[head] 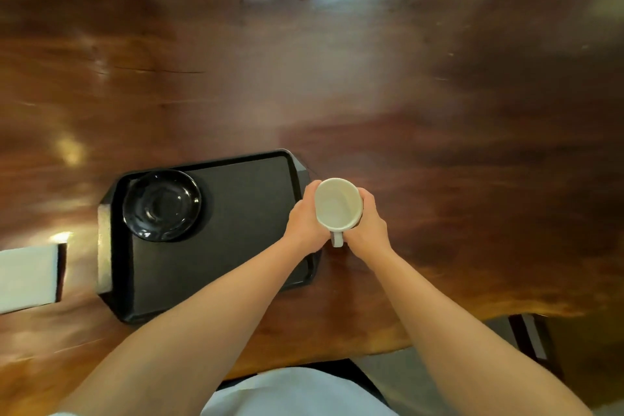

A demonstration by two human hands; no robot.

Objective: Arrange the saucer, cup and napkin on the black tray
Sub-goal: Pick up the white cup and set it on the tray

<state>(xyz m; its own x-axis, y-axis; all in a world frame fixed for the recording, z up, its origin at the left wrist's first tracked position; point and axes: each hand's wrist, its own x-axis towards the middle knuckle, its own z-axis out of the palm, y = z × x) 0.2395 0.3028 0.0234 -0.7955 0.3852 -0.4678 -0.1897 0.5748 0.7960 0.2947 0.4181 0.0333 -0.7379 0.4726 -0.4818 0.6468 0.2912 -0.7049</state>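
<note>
White mug (338,206) (upright, handle toward the near side) — clasped between left hand (305,220) and right hand (368,223) — just right of the black tray (236,213); black saucer (161,205) sits far-left on it.

We see soft daylight glaring off the table (337,61) from the far side; edges bow and smear, and overall focus is slightly soft.

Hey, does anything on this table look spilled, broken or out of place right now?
Nothing spilled or broken. The black saucer sits flat in the far left corner of the black tray. Both hands hold the empty white cup upright at the tray's right edge. The white napkin lies off the tray, left of it, on the wooden table.
</note>
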